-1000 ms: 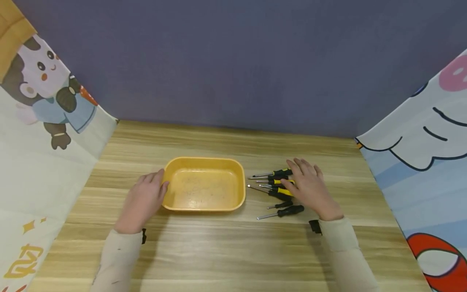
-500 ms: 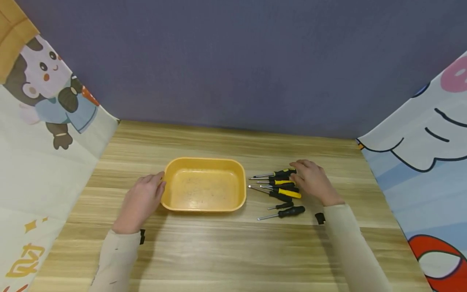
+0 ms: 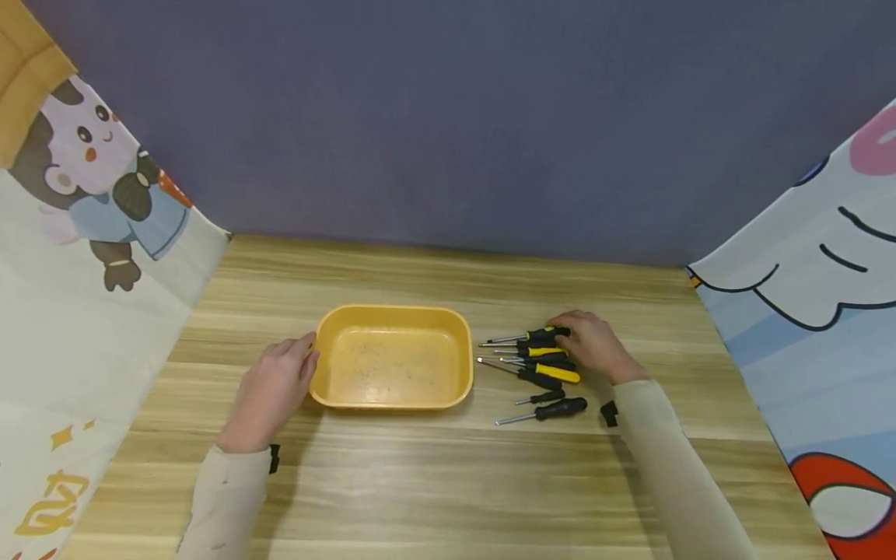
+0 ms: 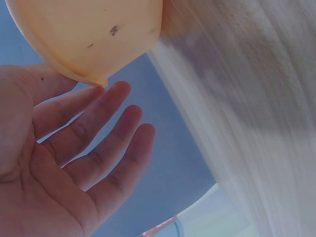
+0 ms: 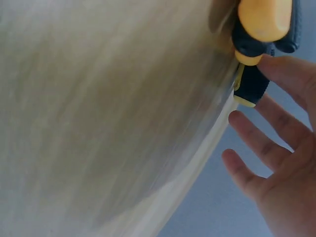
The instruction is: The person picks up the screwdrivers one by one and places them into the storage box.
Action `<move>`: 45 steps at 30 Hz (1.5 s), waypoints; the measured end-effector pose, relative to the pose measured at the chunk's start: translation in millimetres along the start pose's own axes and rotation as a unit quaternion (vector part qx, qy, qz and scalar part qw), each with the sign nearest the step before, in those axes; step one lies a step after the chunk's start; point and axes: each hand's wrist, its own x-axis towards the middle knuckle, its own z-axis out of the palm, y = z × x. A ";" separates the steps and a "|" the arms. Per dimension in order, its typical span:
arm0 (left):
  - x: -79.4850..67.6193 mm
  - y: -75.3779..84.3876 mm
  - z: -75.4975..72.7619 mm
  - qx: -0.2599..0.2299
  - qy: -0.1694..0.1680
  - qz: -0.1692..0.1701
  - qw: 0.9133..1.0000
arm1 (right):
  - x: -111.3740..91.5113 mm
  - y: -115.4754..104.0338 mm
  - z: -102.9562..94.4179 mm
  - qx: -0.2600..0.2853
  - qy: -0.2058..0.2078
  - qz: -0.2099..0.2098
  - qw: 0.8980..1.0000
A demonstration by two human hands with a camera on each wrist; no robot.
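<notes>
Right hand (image 3: 595, 344) has been shifted from a spread position over several handles to the grip end of the uppermost screwdriver (image 3: 539, 335); attention is thus judged to have been narrowed to one tool. Its black-and-yellow handle appears pinched between thumb and index finger, while the lower fingers are held apart in the right wrist view. Left of centre, the rim of the orange-yellow tray (image 3: 392, 365) is pinched by the left hand (image 3: 271, 389), little moved. The tray, apparently moulded plastic, is rounded at its corners and scuffed across its glossy floor. Right of centre, the other screwdrivers (image 3: 558, 374) are laid with bright metal shafts toward the tray, their handles smooth and black or yellow. All are borne by a wood-grained tabletop (image 3: 420, 482), bounded above by a matte blue-grey panel (image 3: 448, 132) and, at left, by a cartoon-printed sheet (image 3: 91, 319).
</notes>
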 end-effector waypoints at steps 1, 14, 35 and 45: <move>-0.4 -0.1 0.0 0.000 0.001 -0.001 1.000 | 0.5 0.7 0.4 0.002 0.001 -0.003 1.000; -1.1 3.2 -3.1 -0.001 -0.002 -0.010 1.000 | 4.0 2.0 -0.9 0.002 0.009 -0.033 0.999; -0.5 3.5 -0.8 0.000 0.006 -0.005 1.000 | 4.2 -24.1 -9.6 -0.024 0.128 -0.101 0.986; 0.1 5.1 -1.2 0.000 -0.006 -0.013 1.000 | 11.2 -82.5 -25.6 -0.036 0.177 -0.128 0.975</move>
